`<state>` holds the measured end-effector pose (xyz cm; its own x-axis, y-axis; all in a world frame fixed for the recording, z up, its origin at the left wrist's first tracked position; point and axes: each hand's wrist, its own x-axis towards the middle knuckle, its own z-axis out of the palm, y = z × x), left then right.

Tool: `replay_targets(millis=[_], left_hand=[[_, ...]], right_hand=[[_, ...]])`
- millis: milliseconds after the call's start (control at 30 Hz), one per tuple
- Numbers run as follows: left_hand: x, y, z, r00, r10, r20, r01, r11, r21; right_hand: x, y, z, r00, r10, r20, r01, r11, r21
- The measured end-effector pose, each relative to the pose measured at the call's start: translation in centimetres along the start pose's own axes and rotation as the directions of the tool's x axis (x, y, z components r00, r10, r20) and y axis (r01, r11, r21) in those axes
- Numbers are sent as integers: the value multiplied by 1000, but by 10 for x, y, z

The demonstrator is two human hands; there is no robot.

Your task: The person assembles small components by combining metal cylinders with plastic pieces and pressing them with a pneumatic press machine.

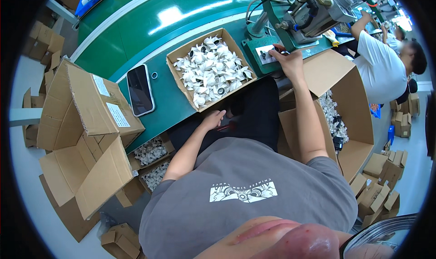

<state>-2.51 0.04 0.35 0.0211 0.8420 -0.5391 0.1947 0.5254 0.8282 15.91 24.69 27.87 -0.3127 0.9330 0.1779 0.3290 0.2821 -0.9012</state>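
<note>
My right hand (290,62) reaches to the base of a bench press (313,20). Its fingers are closed on a small black part (284,52), partly hidden by them, above a pale metal fixture plate (265,54). My left hand (212,120) is low over my lap, just below the near edge of a shallow cardboard tray (208,108). Its fingers are curled together, and anything inside them is hidden. White bladed plastic fan wheels (211,70), some with black round centres, are heaped in the tray.
A phone (141,90) and a small ring (154,75) lie on the green bench left of the tray. Open cartons (97,104) stand at left; another carton (359,118) holding white parts is beside my right arm. A co-worker (381,66) sits at far right.
</note>
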Motion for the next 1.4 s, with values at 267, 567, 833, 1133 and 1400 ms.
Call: replay_targets(millis=[267,567,833,1133,1400], left_hand=[[7,-4,3,1000,-13,17,12,997,72],[-10,2,3,994,-3,-110,18,990,137],[-49,23,26,981,42,-187,5,970,242],[-70,32,25,971,60,-231,20,944,329],[-60,35,25,978,54,-204,44,894,446]], right_hand=[[4,3,2,998,-28,50,34,992,-122],[-3,31,11,964,-246,-95,239,968,-80],[4,5,1,989,-136,-52,121,967,-226],[20,6,-25,967,-61,247,143,933,-331],[21,8,-53,846,-301,441,494,753,-434]])
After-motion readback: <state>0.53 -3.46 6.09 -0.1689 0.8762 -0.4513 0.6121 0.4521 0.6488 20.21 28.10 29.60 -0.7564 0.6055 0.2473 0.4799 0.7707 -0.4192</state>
